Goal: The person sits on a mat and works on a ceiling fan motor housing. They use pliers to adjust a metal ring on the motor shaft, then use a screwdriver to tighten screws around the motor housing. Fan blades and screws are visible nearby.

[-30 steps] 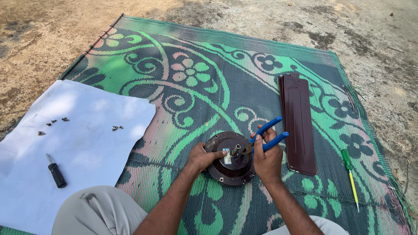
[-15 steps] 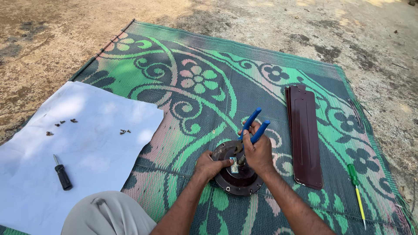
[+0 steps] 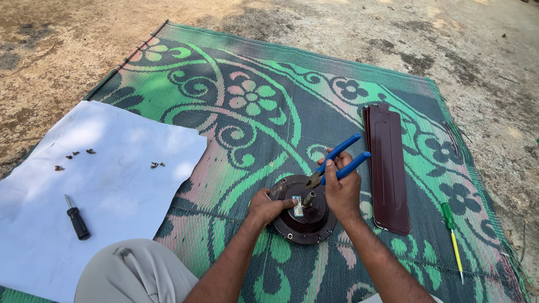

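An outdoor yard: a patterned green mat (image 3: 236,95) spread on bare, sunlit dirt ground (image 3: 67,33).

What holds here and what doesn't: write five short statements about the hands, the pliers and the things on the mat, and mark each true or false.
1. The right hand holds blue-handled pliers over the round dark motor housing. True.
2. The left hand rests on the white sheet. False: it grips the near left edge of the motor housing.
3. A black-handled screwdriver lies on the white sheet. True.
4. The green-handled screwdriver lies on the motor housing. False: it lies on the mat, right of the dark red blades.
5. The small screws sit in a bowl. False: they lie loose on the white sheet.
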